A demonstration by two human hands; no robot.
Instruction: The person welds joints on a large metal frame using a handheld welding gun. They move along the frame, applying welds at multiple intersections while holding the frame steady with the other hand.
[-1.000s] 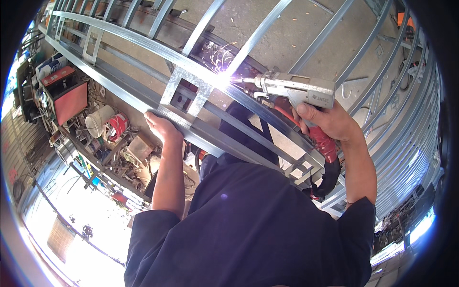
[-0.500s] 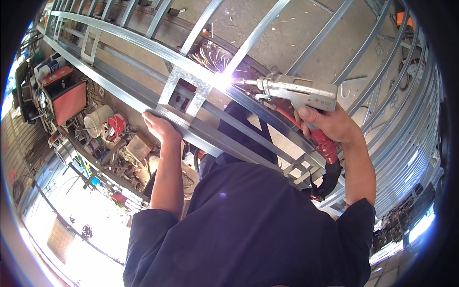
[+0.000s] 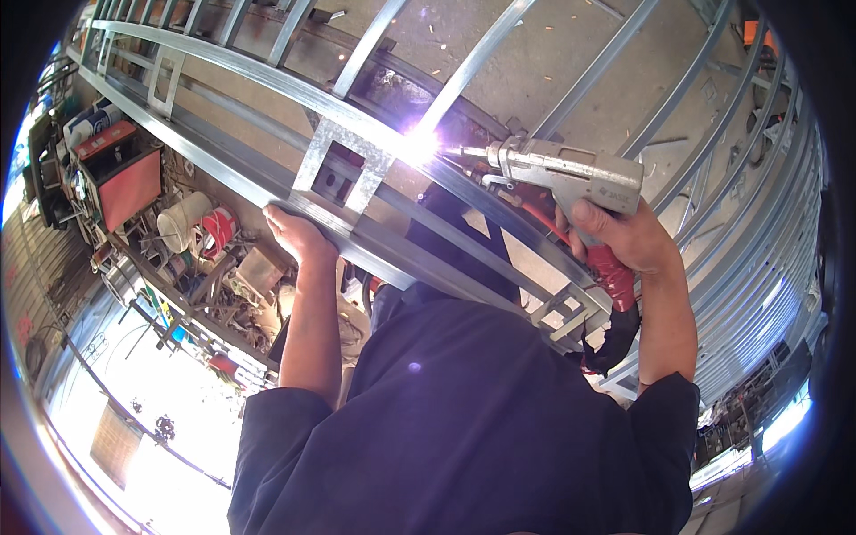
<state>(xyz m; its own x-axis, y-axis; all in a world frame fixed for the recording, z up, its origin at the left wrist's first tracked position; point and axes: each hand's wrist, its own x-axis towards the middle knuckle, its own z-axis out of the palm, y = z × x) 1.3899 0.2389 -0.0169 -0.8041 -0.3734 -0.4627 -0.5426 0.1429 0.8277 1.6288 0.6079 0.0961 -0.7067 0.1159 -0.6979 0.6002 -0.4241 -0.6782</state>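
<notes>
Held in my right hand point(image 3: 624, 234) is a grey spool welding gun point(image 3: 571, 171) with a red-wrapped handle and hose. Its nozzle points left at a bright arc point(image 3: 417, 143), where a slanting bar point(image 3: 473, 62) meets a long rail of the metal frame point(image 3: 259, 87). The glare hides the joint itself. My left hand point(image 3: 299, 236) is wrapped round the nearer square tube point(image 3: 218, 171) of that frame, fingers partly hidden under it. Just beyond it, a square galvanized plate point(image 3: 372, 185) with a square opening spans between the rails.
Parallel metal bars point(image 3: 704, 125) curve away at right. To the left stand a red-fronted machine point(image 3: 129, 183), a white bucket point(image 3: 181, 221), a red bucket point(image 3: 217, 230) and piled scrap point(image 3: 259, 275). Concrete floor point(image 3: 526, 53) shows between the bars, with small debris on it.
The welding gun and my right hand have shifted slightly right and down. The arc still burns, but the fan of sparks beyond the rail has faded. My left hand stays in place.
</notes>
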